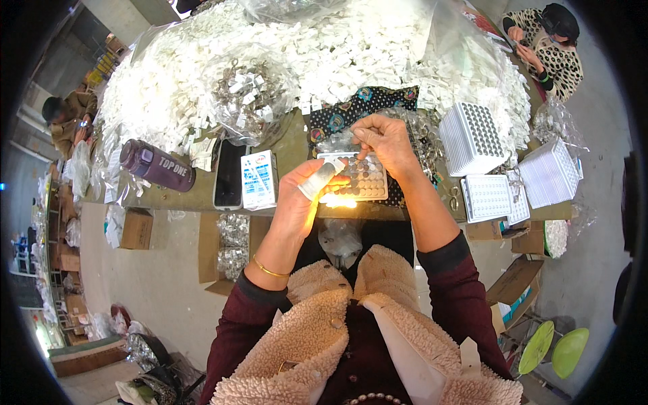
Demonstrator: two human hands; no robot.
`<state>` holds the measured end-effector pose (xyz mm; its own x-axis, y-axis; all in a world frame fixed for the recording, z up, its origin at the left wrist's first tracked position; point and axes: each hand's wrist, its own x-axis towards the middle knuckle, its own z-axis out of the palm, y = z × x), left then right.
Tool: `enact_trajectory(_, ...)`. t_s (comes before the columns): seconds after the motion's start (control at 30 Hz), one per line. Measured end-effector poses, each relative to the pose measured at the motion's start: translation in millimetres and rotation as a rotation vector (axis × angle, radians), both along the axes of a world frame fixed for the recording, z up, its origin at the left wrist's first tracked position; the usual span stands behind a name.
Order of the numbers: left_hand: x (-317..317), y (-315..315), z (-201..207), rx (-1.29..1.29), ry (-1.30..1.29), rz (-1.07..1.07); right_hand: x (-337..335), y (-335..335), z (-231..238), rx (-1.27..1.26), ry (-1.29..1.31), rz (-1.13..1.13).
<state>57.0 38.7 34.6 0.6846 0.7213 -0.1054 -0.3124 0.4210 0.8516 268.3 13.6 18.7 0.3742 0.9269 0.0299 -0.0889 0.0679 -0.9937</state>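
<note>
My left hand (301,192), one digit wrapped in pale tape, pinches a small white piece (339,164) over the left edge of a pale tray (385,187). Round, flat, silvery-grey discs sit in rows in that tray. Above its far side is my right hand (386,143), with thumb and forefinger pressed together. Whatever lies between those fingertips is too small to make out. Behind the tray, a patterned black cloth (364,108) lies partly under clear plastic. A bright yellow light glows at the tray's near left edge.
A large heap of small white pieces (364,54) covers the table's far side. A purple bottle (156,165), a phone (230,174) and a blue-and-white carton (259,179) are left; stacked white trays (476,138) stand right. Two other people sit at the table's far corners.
</note>
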Motion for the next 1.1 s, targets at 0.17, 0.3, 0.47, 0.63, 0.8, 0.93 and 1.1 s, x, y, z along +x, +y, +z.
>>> enact_trajectory(0.17,6,3,-2,0.020,-0.092,0.033,-10,-13,14,0.118,0.010,0.071)
enact_trajectory(0.3,5,4,-1,0.004,-0.068,0.013,-20,-19,25,0.216,0.033,0.160)
enact_trajectory(0.47,7,3,4,0.029,-0.071,0.022,-27,-23,36,0.272,-0.281,0.036)
enact_trajectory(0.63,10,5,7,0.039,-0.023,0.045,-27,-27,41,0.343,-0.250,0.112)
enact_trajectory(0.8,7,5,6,0.038,-0.055,0.011,-23,-31,46,0.416,-0.439,0.158)
enact_trajectory(0.93,4,7,8,0.045,-0.021,-0.034,-23,-34,52,0.394,-0.486,0.180)
enact_trajectory(1.1,3,5,10,0.056,0.009,-0.033,-23,-36,54,0.439,-0.572,0.208)
